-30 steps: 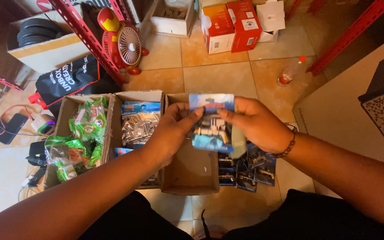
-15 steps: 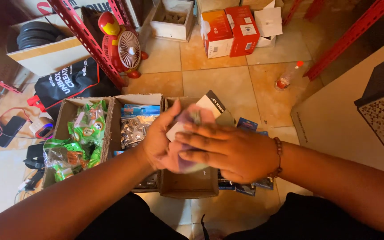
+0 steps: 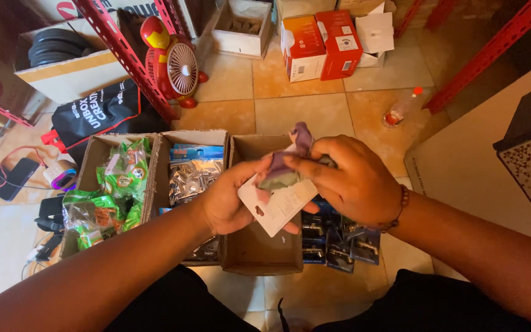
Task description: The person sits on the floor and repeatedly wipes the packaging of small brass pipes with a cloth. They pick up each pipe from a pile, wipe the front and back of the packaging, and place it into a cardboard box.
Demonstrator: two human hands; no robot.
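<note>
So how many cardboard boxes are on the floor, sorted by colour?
Brown, open, in a row under the hands: 3
Red and orange: 2
White: 2
Tan, holding black rings: 1
Total: 8

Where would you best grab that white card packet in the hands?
Probably by the bare lower corner of the white card packet, coming from below: it juts out flat and tilted over the empty cardboard box, while the left hand and right hand cover its top.

Warm, dim indoor light; soft shadows under the arms, slight motion blur, wide-angle bending at edges.
</note>
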